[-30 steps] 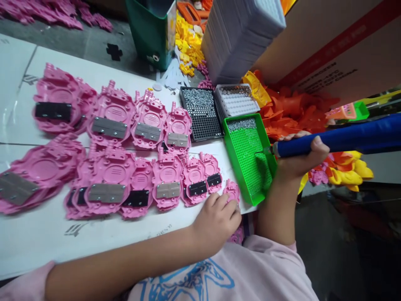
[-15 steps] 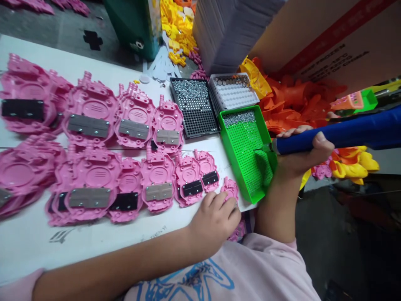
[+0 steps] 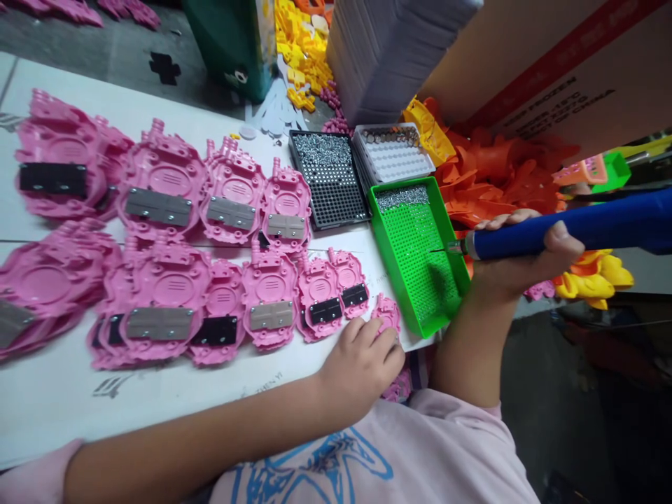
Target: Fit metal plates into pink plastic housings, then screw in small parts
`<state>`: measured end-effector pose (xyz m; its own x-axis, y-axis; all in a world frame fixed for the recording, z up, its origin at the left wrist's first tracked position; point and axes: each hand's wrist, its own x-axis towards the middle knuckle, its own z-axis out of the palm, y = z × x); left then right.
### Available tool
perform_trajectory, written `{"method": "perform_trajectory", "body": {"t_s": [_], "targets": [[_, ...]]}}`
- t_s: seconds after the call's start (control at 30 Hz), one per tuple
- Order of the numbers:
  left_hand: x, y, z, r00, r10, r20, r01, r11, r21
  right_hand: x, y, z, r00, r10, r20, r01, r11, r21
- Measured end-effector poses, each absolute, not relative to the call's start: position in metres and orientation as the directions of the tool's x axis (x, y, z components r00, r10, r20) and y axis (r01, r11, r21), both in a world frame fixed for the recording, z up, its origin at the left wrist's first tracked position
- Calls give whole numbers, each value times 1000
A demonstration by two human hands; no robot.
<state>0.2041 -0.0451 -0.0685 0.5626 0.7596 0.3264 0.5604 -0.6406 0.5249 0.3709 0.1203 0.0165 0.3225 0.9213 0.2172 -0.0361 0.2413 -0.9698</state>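
My right hand (image 3: 530,259) is wrapped round a blue electric screwdriver (image 3: 593,218), held almost level. Its thin bit hangs over the green perforated screw tray (image 3: 391,262), which has small silver screws (image 3: 402,198) gathered at its far end. The bit's tip is too small to tell whether it carries a screw. My left hand (image 3: 365,360) lies with bent fingers on a small pink plastic shell (image 3: 387,311) at the table's near edge, gripping it and covering part of it. To its left, a pink shell with a black plate (image 3: 355,295) lies close by.
Rows of pink shells with screwed-on grey or black plates (image 3: 160,323) cover the white table (image 3: 210,413). Beyond the green tray stand a black screw tray (image 3: 336,189) and a white tray (image 3: 393,150). Orange parts (image 3: 498,175) and a large carton (image 3: 551,70) lie to the right.
My right hand and the screwdriver have moved slightly right, with the bit still above the green tray. The left hand stays on the pink shell. The view has shifted a little.
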Motion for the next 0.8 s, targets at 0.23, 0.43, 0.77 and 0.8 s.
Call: {"method": "perform_trajectory", "body": {"t_s": [0.23,0.43,0.77,0.8], "targets": [[205,-45,-68,548,760,350,583,-647,491,356,74,40,144,902,407,-152,427,-892],[205,-44,-68,542,761,357,585,-646,490,334,37,28,50,948,316,-176,320,-931],[205,-44,-68,543,760,357,578,-647,497,330,38,12,57,951,303,-127,308,-943],[205,-45,-69,542,759,361,579,-648,494,330,38,12,59,952,301,-130,307,-943]]}}
